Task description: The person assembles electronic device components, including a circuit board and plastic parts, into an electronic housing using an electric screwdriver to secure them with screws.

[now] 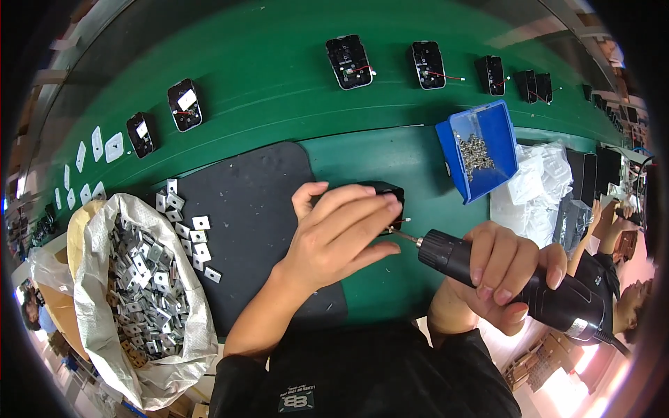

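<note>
My right hand point(505, 275) clasps the screwdriver point(446, 252), its long axis aimed far-left at the black housing point(391, 189) beneath my left hand point(338, 237), the closer one; whether those fingers grip, I can't tell.

The left hand point(334, 237) arches over a dark plastic housing point(396, 198) on the green desk point(369, 153), its fingers hiding most of it. The right hand point(505, 272) grips a black cylindrical electric screwdriver point(446, 252), its thin metal bit point(404, 235) pointing toward the housing. Farther back stands a blue plastic bin point(500, 143) holding small metal screws point(475, 157), beside clear plastic bags point(533, 181). At left, a white woven sack point(97, 306) holds square silvery metal plates point(150, 285) with holes; more lie loose on a black mat point(254, 188).
</note>
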The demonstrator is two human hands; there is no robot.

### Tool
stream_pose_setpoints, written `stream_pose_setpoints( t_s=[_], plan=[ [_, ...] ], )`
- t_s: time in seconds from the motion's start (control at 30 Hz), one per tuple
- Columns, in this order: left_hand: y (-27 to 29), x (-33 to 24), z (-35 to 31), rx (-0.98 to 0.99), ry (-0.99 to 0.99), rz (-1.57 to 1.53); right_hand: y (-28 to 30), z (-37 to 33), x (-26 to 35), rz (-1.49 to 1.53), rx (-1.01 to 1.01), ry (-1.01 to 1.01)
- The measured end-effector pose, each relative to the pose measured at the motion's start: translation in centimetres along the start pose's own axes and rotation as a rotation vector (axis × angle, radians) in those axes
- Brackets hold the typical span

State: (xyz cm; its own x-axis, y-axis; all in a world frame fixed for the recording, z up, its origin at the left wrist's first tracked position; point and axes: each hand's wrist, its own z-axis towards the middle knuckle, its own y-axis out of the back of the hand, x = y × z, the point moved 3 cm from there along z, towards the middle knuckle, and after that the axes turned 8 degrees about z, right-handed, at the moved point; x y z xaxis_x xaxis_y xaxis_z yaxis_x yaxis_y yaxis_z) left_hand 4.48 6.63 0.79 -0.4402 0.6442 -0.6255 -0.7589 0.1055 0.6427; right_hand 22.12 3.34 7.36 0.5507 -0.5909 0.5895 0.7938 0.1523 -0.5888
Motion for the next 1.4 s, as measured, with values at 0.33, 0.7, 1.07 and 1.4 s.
stream_pose_setpoints(
  t_s=[0.33,0.7,1.07,1.4],
  plan=[
    [-1.4,0.0,0.1,0.259,0.091,0.176,0.5,-0.7,-1.3,-0.206,-0.022,-0.052],
    [-1.9,0.1,0.1,0.273,0.132,0.161,0.6,-0.9,-1.5,-0.2,-0.046,-0.058],
    [-2.1,0.3,0.2,0.272,0.136,0.135,1.0,-0.6,-2.1,-0.234,0.056,-0.084],
    [-2.4,-0.1,0.8,0.297,0.106,0.105,1.1,-0.5,-2.1,-0.261,0.195,-0.026]
  ],
)
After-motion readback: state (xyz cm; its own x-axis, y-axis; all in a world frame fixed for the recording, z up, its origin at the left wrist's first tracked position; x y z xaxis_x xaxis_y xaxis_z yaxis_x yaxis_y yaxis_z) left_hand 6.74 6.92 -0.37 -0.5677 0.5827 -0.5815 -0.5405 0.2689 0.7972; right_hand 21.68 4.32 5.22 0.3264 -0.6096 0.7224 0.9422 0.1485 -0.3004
